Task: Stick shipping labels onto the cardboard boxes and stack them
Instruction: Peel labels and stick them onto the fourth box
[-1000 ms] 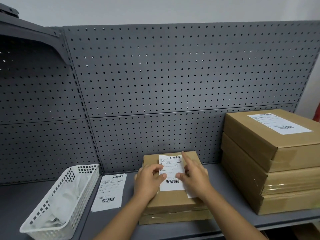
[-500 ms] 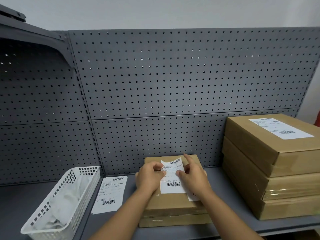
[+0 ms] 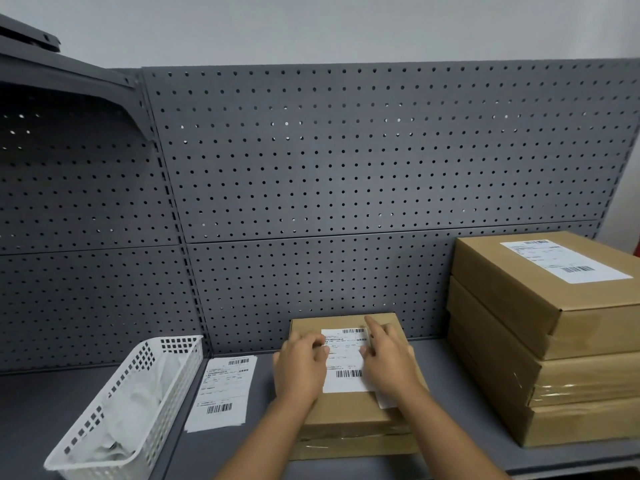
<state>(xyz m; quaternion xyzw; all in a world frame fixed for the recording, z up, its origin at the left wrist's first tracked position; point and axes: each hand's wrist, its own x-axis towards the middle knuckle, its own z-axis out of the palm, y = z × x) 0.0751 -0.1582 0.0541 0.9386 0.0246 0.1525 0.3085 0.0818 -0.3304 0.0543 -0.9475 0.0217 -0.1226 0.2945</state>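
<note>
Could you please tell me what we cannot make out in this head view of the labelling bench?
- Print on the label on the centre box: too small and blurred.
- That label's side edges: covered by the left hand and right hand.
- White slip under the right hand: mostly hidden.
- Stack of boxes: cut off by the right edge.
- Contents of the white basket: crumpled white material, unclear.

A white barcoded label (image 3: 344,362) lies flat atop the brown cardboard box (image 3: 349,410); labelled boxes (image 3: 554,341) stacked right.

Packing or stockroom: grey pegboard shelving (image 3: 346,174), stacked labelled cardboard boxes (image 3: 554,341), loose shipping label (image 3: 223,393)
</note>
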